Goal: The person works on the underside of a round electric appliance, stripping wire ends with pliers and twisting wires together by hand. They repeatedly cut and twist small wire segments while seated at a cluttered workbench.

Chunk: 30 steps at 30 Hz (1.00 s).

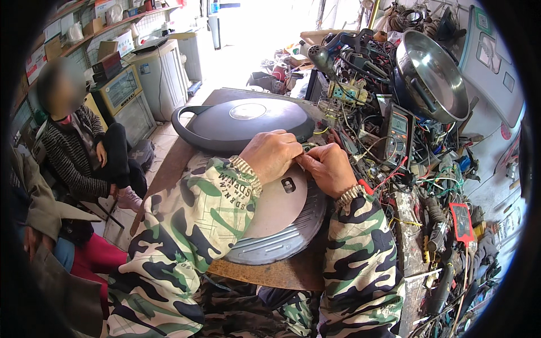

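Observation:
In front of me on a brown wooden table lies a round appliance part [269, 218] with a pale flat disc and a ribbed grey rim; it looks like part of an electric griddle. Just beyond it rests a dark grey oval lid [220, 121] with a loop handle and a silvery oval in its middle. My left hand [271, 156] and my right hand [329, 169] meet over the disc's far right part, fingertips pinched together. What they pinch is small and mostly hidden by the fingers; I cannot make it out.
Tangled wires, tools and parts crowd the right side, with a multimeter [397, 135], a red-framed fly swatter [461, 222] and a steel pan [431, 76] among them. Two people sit at the left, one in a striped jacket [70, 143]. White cabinets [162, 76] line the left wall.

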Each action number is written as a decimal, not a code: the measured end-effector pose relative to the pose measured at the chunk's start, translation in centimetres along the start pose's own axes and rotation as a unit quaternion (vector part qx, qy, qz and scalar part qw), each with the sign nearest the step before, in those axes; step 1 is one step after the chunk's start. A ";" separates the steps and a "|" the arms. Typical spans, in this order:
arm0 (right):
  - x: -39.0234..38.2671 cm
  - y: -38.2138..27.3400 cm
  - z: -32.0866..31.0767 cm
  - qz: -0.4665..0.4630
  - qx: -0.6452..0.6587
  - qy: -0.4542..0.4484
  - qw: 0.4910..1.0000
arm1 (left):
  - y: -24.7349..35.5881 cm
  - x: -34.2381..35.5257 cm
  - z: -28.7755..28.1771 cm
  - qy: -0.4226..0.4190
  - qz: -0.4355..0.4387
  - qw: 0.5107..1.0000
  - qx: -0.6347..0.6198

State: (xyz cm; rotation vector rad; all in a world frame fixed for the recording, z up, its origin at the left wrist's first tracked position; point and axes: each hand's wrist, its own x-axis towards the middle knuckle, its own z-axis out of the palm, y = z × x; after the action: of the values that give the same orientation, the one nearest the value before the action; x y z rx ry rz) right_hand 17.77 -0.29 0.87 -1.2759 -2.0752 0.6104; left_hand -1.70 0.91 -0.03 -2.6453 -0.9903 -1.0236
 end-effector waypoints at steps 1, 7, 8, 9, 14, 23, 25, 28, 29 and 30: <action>0.1 0.4 0.0 0.016 -0.001 -0.010 1.000 | 0.1 0.0 0.0 -0.004 -0.007 1.000 0.006; 0.0 1.3 0.9 0.014 0.064 0.026 0.998 | 0.2 0.0 0.0 -0.008 -0.021 0.999 0.032; 0.0 1.4 0.9 0.016 0.073 0.023 0.997 | 0.2 0.0 0.0 -0.008 -0.022 0.999 0.029; 0.0 1.4 0.9 0.020 0.073 0.017 0.997 | 0.2 0.0 0.0 -0.005 -0.022 0.999 0.027; -0.1 1.0 1.1 0.003 0.034 0.041 0.999 | 0.5 0.1 -0.1 -0.006 -0.027 0.999 0.027; -0.6 -0.4 1.7 -0.015 -0.052 0.107 0.993 | 0.8 0.2 -0.5 -0.032 -0.043 0.998 0.041; -0.6 -1.2 1.9 -0.025 -0.066 0.112 0.991 | 0.9 -0.1 -0.9 -0.032 -0.045 0.997 0.056; -1.0 -0.4 1.7 -0.015 -0.093 0.127 0.987 | 1.3 0.6 0.2 -0.040 -0.041 0.997 0.054; -1.3 0.1 1.5 -0.006 -0.105 0.134 0.985 | 1.4 1.0 1.0 -0.044 -0.038 0.997 0.047; -1.5 0.7 1.2 0.006 -0.116 0.138 0.984 | 1.6 1.4 1.8 -0.049 -0.033 0.998 0.038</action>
State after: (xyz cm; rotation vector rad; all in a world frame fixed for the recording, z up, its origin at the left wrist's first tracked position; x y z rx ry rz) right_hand 17.88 -1.42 -0.88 -1.4148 -1.9464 0.1838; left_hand 1.07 1.09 -0.33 -2.6391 -1.1202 -0.8563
